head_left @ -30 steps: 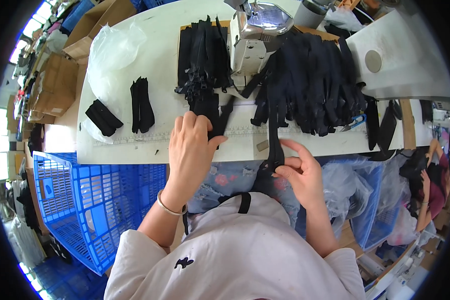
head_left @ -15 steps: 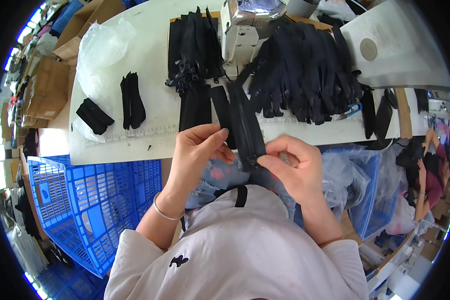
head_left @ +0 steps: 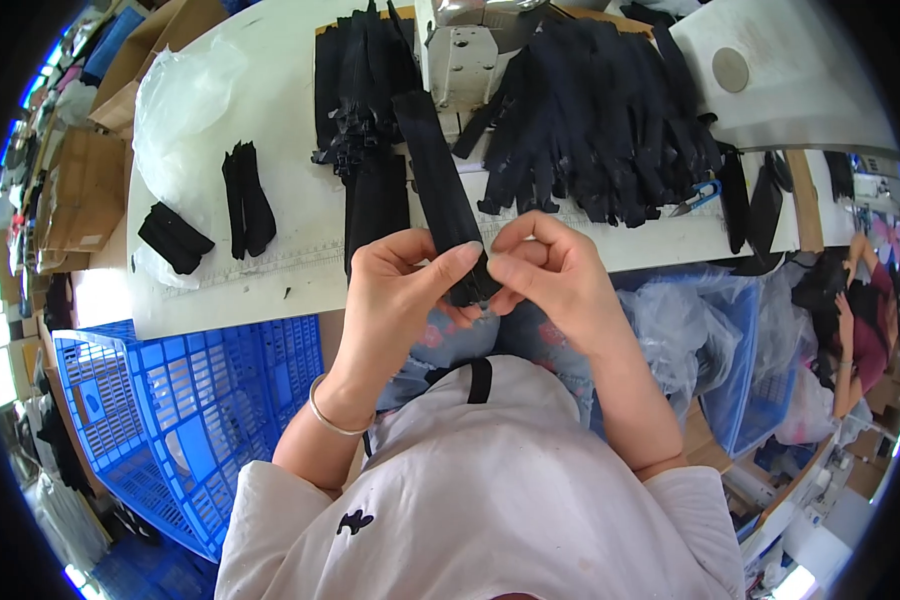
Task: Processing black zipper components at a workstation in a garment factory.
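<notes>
Black strip [head_left: 435,165] in both hands at table [head_left: 295,225] front edge.
Left hand [head_left: 405,285]: thumb pressed on strip near its lower end, fingers beneath. Right hand [head_left: 560,275]: thumb and forefinger pinching that end. Strip slants up-left, far end overlapping left bundle [head_left: 355,75] in view; right bundle [head_left: 595,120] lies beyond right hand.

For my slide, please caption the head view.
Left hand holds a black strip, right hand at its near end, by a white table.
</notes>
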### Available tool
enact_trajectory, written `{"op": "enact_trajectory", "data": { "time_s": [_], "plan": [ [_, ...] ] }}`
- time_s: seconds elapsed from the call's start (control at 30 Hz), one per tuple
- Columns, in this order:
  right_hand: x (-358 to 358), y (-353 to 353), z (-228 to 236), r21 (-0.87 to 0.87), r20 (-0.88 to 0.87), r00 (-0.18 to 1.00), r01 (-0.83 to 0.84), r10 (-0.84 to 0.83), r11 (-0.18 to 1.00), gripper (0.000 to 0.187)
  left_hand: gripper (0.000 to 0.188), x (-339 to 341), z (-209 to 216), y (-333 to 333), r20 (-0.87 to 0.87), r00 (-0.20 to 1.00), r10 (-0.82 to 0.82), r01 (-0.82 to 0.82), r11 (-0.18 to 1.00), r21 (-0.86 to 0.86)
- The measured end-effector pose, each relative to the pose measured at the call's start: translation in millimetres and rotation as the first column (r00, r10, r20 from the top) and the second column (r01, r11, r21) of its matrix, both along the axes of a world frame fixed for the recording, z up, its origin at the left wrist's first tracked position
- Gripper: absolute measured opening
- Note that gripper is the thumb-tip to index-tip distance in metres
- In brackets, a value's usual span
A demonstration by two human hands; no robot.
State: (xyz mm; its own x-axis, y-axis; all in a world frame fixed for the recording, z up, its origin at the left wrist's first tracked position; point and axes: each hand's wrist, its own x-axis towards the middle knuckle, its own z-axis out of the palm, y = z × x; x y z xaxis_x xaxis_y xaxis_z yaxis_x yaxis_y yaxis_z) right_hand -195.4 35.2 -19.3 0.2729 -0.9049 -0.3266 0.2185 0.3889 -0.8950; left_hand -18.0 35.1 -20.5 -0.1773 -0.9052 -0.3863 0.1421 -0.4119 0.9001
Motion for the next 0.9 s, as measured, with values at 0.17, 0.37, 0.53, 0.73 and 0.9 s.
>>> {"op": "enact_trajectory", "data": {
  "time_s": [0.17, 0.37, 0.53, 0.73, 0.9],
  "plan": [
    [-4, 0, 2, 0.062, -0.025, 0.993, -0.117, 0.119, 0.991, 0.02, 0.031, -2, -3, 0, 0.029, 0.999, 0.041, -0.04, 0.998, -0.04],
    [-1, 2, 0, 0.035, -0.068, 0.992, -0.106, 0.108, 0.994, 0.02, 0.036, -5, 2, 2, 0.061, 0.995, 0.075, -0.074, 0.997, -0.028],
    [-1, 0, 0, 0.031, -0.082, 0.992, -0.097, 0.1, 0.995, 0.02, 0.038, -7, 1, 1, 0.097, 0.991, 0.091, -0.087, 0.995, -0.047],
    [3, -1, 12, -0.063, -0.119, 0.993, -0.032, 0.025, 0.998, 0.013, 0.031, -11, 17, -18, 0.061, 0.987, 0.149, -0.138, 0.979, -0.153],
    [8, -4, 35, -0.203, -0.211, 0.977, -0.011, -0.032, 0.979, 0.011, 0.025, 3, 36, -54, 0.063, 0.991, 0.117, -0.093, 0.946, -0.309]
  ]
}}
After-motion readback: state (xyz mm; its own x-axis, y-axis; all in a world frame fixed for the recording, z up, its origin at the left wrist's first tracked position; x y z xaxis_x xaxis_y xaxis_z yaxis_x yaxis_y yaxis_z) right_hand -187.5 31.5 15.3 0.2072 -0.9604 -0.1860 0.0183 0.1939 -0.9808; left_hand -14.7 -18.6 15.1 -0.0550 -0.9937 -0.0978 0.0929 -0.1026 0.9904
